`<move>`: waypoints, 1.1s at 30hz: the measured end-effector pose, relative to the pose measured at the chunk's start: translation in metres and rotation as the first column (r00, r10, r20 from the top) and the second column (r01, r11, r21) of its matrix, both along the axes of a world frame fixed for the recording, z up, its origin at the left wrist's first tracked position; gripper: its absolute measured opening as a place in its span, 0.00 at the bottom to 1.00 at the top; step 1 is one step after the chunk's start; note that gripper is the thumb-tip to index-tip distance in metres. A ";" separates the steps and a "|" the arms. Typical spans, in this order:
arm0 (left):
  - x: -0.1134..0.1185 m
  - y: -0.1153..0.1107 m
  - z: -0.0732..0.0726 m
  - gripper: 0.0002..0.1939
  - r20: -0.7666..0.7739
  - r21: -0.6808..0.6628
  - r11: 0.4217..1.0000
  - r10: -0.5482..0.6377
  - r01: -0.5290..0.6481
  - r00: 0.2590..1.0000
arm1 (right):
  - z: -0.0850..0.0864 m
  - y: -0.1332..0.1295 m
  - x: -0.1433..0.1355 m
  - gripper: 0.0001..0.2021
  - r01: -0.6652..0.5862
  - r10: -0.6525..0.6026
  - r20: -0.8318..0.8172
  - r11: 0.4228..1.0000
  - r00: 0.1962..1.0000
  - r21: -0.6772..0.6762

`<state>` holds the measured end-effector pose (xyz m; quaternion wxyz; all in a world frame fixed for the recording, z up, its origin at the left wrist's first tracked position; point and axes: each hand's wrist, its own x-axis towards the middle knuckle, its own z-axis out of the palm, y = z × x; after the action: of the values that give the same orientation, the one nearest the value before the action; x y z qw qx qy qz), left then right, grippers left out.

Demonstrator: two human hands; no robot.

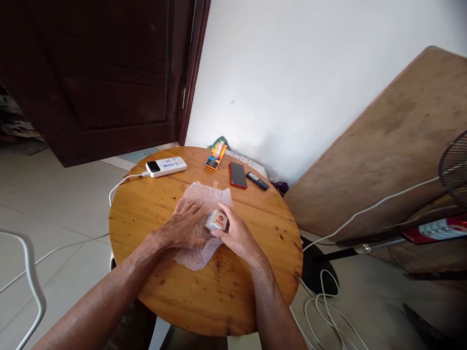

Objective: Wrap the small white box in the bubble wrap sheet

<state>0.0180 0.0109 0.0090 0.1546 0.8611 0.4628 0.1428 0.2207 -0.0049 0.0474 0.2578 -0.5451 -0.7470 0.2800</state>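
A sheet of bubble wrap [199, 260] lies on the round wooden table [270, 233]. On its right part is a small white box [218, 220] with red marks on top. My right hand [237, 233] grips this box, thumb on the near side and fingers on the far side. Just to the left, my left hand [186, 224] rests flat on the bubble wrap with its fingers spread, holding nothing.
Along the table's far side are a white power bank [166, 166] with a cable, an orange tape dispenser [216, 155], a red-edged phone [238, 175] and a dark remote [257, 181]. Coiled white cable [324, 301] and a fan stand lie right of the table.
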 end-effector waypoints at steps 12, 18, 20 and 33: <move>-0.002 0.006 0.005 0.30 0.129 -0.050 0.999 0.014 -0.008 0.992 | -0.002 0.002 -0.001 0.24 -0.009 0.009 -0.025 1.000 1.000 0.006; -0.003 0.009 0.003 0.32 0.114 -0.079 0.993 0.099 -0.090 0.989 | -0.007 0.002 -0.002 0.26 -0.114 0.111 0.109 0.993 0.988 0.029; -0.002 0.009 0.003 0.32 0.110 -0.068 0.993 0.101 -0.094 0.989 | -0.008 0.003 -0.003 0.26 -0.115 0.109 0.126 0.993 0.986 0.040; 0.000 0.009 0.004 0.32 0.076 -0.050 0.995 0.093 -0.089 0.993 | -0.019 0.008 0.000 0.27 -0.136 0.129 0.074 0.987 0.989 0.089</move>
<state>0.0183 0.0196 0.0135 0.1860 0.8289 0.4985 0.1726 0.2203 0.0033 0.0287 0.2384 -0.4906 -0.8023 0.2425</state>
